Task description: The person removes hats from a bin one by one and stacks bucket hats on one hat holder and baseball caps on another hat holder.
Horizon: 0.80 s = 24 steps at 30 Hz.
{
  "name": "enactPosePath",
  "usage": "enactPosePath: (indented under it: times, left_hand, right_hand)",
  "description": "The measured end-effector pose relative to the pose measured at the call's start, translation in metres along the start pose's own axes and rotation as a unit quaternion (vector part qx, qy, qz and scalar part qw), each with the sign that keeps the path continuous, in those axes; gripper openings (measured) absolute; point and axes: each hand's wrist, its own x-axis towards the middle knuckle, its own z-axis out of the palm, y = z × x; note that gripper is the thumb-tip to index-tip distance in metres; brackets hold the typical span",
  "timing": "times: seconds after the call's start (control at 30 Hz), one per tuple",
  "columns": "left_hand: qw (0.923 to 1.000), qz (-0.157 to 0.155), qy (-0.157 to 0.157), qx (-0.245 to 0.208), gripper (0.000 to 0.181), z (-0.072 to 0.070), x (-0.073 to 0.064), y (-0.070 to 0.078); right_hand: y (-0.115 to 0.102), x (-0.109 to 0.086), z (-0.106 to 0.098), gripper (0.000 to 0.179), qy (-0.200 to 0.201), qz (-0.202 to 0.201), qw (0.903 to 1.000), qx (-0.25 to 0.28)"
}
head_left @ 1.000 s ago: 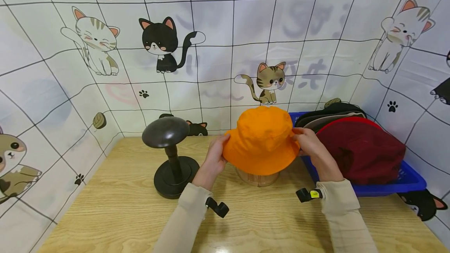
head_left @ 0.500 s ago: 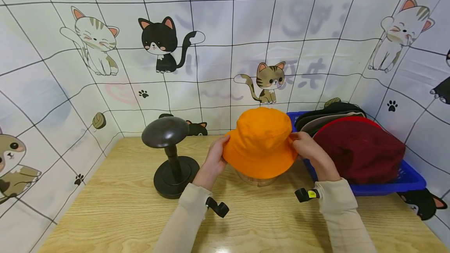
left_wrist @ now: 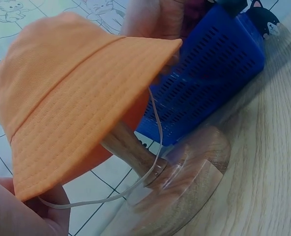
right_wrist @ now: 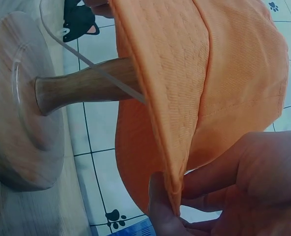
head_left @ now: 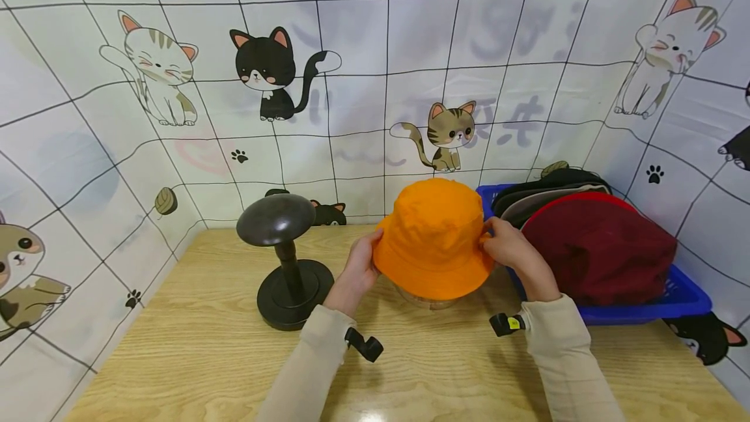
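Pinch grip on both sides

Left forearm (head_left: 301, 383) and right forearm (head_left: 571, 376), in long cream cloth sleeves (head_left: 328, 333), slant inward from the bottom of the head view. Bare left hand (head_left: 356, 264): thumb and fingers gripping, wrist nearly in line with forearm. Bare right hand (head_left: 517, 247): digits pinched together, wrist bent inward. Hands roughly level, apart, opposite each other.

Orange cloth bucket hat (head_left: 436, 236): front brim (head_left: 435, 282) slightly lower than before.
Bare right hand (head_left: 513, 246): shifted a little inward.
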Motion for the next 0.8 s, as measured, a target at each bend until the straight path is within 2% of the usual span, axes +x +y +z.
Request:
enactPosePath:
  times: [0.27,0.43,0.57,0.67,0.8]
  left_hand:
    - [0.9999,0.0,0.008,0.015,0.03,-0.001,0.001,-0.001]
    - [0.9988,0.012,0.028,0.037,0.028,0.0,-0.001,0.0]
    - [0.9939,0.04,0.055,0.087,0.024,0.001,-0.006,0.003]
    - [0.9883,0.067,0.064,0.122,0.02,0.002,-0.009,0.005]
    - [0.985,0.097,0.06,0.13,0.021,0.004,-0.014,0.01]
  right_hand:
    - [-0.001,0.001,-0.001,0.036,0.003,-0.001,1.0,-0.004]
    - [-0.003,-0.001,-0.005,0.039,0.023,-0.005,0.9992,-0.033]
    - [-0.004,-0.002,-0.01,0.044,0.032,-0.007,0.9982,-0.05]
    - [-0.005,-0.003,-0.012,0.048,0.03,-0.008,0.9984,-0.048]
    - [-0.006,-0.004,-0.014,0.05,0.027,-0.01,0.9985,-0.047]
